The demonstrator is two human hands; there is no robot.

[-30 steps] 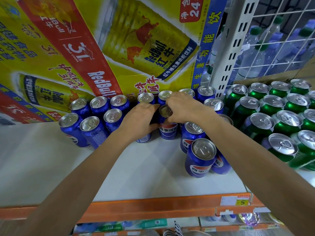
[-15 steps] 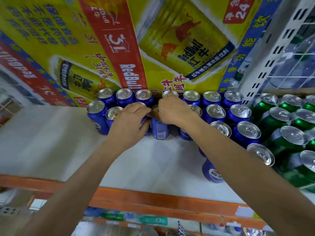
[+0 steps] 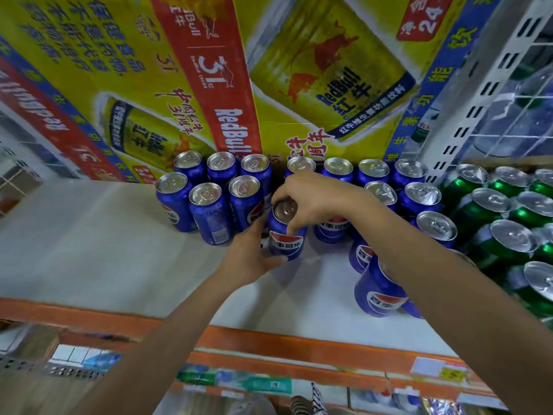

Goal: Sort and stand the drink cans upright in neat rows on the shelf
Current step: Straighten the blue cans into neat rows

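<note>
A blue Pepsi can [image 3: 285, 238] stands upright on the white shelf [image 3: 119, 253], just in front of the rows of blue cans [image 3: 209, 202]. The right hand [image 3: 317, 199] pinches its top rim from above, fingers narrowly curled. The left hand [image 3: 250, 260] cups its lower side, thumb under the label. Green cans [image 3: 508, 244] are packed to the right, and a Red Bull carton [image 3: 299, 85] stands behind.

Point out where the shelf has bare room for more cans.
Widest bare patch: the white shelf left of the blue cans, running from the Red Bull carton to the orange front edge. A narrower strip lies in front of the held can. Crowded: the back rows and the right, packed to the green cans.
</note>
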